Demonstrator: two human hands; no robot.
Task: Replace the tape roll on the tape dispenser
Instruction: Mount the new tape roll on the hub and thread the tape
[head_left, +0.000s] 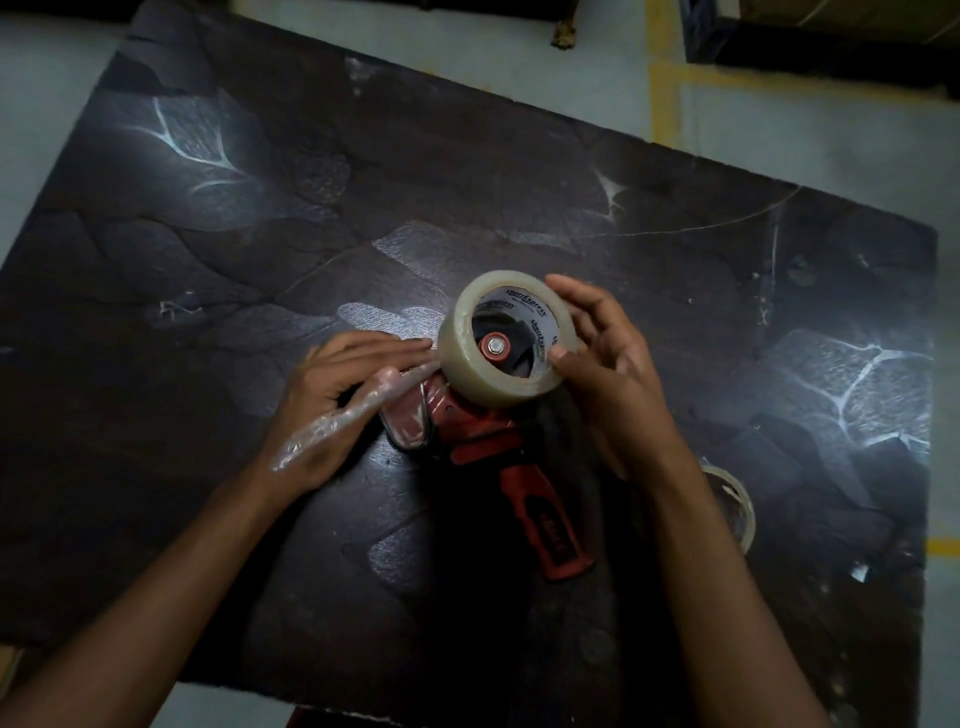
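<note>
A red and black tape dispenser (483, 441) lies on its side on the dark table (260, 208), handle pointing toward me. A full roll of clear tape (467, 364) sits on its hub, the red centre bolt showing through the core. My right hand (608, 374) curls around the roll's right side, thumb on its front rim. My left hand (332, 400) rests flat beside the dispenser's front end, and a loose strip of clear tape (353, 410) runs from the roll across the back of that hand and sticks to it. Whether the fingers pinch the strip is hidden.
An empty-looking tape core ring (735, 493) lies on the table to the right of my right forearm. The table's right edge (930, 415) is close to it. Grey floor with yellow lines (665, 78) surrounds the table.
</note>
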